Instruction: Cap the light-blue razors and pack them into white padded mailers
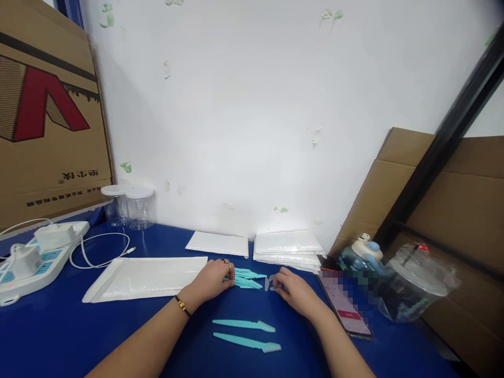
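Several turquoise eyebrow razors (248,275) lie bunched on the blue table, their handle ends under the closed fingers of my left hand (213,281). To the right of their tips are small clear plastic blade caps (266,284). The curled fingers of my right hand (291,290) touch the caps; how many they pinch is hard to make out. Closer to me, two more turquoise razors, an upper one (240,324) and a lower one (244,342), rest side by side with their blade ends to the right.
A white padded envelope (145,278) lies left, another envelope (218,244) and an envelope stack (289,247) by the wall. At right are a phone (344,304), a figurine (360,254) and a bagged plastic cup (409,289). A power strip (59,262) and lidded jars (140,210) stand left.
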A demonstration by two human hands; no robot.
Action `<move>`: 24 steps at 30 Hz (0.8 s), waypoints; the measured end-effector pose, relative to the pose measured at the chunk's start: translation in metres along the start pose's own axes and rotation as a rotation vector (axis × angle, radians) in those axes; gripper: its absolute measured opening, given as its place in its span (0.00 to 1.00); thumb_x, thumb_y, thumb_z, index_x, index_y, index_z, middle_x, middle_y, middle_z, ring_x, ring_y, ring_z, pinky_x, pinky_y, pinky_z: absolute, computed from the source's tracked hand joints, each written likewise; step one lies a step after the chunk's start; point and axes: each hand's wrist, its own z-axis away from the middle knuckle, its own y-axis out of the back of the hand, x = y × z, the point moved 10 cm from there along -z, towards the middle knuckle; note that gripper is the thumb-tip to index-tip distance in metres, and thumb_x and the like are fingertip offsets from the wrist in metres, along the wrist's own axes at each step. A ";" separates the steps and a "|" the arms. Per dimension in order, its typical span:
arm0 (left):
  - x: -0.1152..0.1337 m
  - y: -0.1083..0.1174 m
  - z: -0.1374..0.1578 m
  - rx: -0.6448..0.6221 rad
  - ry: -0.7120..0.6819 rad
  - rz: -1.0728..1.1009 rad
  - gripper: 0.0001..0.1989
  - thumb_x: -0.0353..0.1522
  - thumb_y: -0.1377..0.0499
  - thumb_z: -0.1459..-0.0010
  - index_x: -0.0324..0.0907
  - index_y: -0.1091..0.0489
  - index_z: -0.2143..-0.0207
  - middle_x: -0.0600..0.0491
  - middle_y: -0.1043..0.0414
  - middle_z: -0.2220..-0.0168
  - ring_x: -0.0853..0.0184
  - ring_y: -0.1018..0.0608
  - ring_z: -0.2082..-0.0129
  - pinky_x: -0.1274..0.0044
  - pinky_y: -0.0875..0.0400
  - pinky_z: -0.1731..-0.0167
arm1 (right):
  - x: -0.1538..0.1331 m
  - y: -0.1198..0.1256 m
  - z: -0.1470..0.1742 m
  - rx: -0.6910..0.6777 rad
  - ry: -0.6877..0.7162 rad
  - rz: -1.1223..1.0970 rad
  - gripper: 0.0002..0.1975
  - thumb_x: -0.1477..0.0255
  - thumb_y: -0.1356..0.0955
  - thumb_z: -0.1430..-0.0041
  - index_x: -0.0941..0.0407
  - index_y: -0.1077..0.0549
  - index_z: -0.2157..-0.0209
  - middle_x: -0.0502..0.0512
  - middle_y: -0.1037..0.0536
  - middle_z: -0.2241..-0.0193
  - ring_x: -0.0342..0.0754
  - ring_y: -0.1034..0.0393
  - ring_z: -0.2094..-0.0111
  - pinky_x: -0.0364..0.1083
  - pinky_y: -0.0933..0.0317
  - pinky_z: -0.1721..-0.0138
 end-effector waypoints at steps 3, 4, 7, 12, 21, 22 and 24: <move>0.003 0.002 0.000 0.003 -0.009 0.032 0.03 0.33 0.44 0.48 0.44 0.31 0.70 0.55 0.28 0.67 0.66 0.28 0.67 0.77 0.41 0.67 | 0.000 -0.003 0.000 -0.012 -0.006 -0.010 0.06 0.79 0.37 0.49 0.56 0.32 0.68 0.52 0.33 0.65 0.43 0.35 0.69 0.41 0.44 0.67; 0.003 0.003 0.000 0.006 -0.007 0.047 0.04 0.33 0.44 0.48 0.44 0.31 0.70 0.56 0.28 0.67 0.66 0.28 0.67 0.77 0.41 0.67 | -0.001 -0.004 0.000 -0.022 -0.003 -0.018 0.07 0.79 0.37 0.49 0.56 0.32 0.68 0.52 0.33 0.65 0.43 0.36 0.69 0.41 0.44 0.67; 0.005 0.003 0.001 0.006 0.002 0.084 0.04 0.34 0.45 0.47 0.44 0.32 0.70 0.57 0.28 0.67 0.67 0.28 0.67 0.78 0.41 0.68 | -0.003 -0.006 0.002 -0.039 0.005 -0.047 0.08 0.81 0.37 0.50 0.55 0.33 0.68 0.51 0.32 0.67 0.44 0.36 0.68 0.41 0.45 0.67; 0.007 0.003 0.001 -0.006 0.016 0.096 0.05 0.35 0.45 0.46 0.44 0.33 0.70 0.57 0.28 0.69 0.68 0.29 0.68 0.78 0.42 0.68 | -0.006 -0.005 0.005 -0.050 0.014 -0.094 0.13 0.82 0.38 0.49 0.54 0.33 0.62 0.50 0.32 0.70 0.44 0.37 0.69 0.41 0.46 0.67; 0.009 0.005 0.002 -0.018 0.019 0.111 0.05 0.35 0.46 0.46 0.44 0.32 0.69 0.57 0.28 0.69 0.68 0.29 0.67 0.79 0.42 0.69 | 0.008 0.005 0.005 0.055 -0.059 -0.552 0.09 0.71 0.38 0.44 0.57 0.29 0.64 0.49 0.31 0.75 0.42 0.38 0.75 0.40 0.45 0.74; 0.010 0.004 0.002 -0.022 0.018 0.109 0.05 0.35 0.46 0.46 0.44 0.32 0.69 0.57 0.28 0.69 0.68 0.29 0.67 0.79 0.41 0.69 | 0.011 0.002 0.005 0.047 -0.076 -0.607 0.10 0.70 0.36 0.46 0.57 0.29 0.62 0.49 0.30 0.76 0.42 0.37 0.76 0.40 0.44 0.74; 0.010 0.004 0.002 -0.024 0.016 0.105 0.05 0.35 0.46 0.46 0.44 0.32 0.69 0.57 0.28 0.69 0.68 0.29 0.67 0.79 0.41 0.69 | 0.016 -0.001 0.005 0.040 -0.101 -0.650 0.13 0.68 0.33 0.50 0.58 0.29 0.62 0.49 0.29 0.77 0.41 0.37 0.77 0.40 0.43 0.75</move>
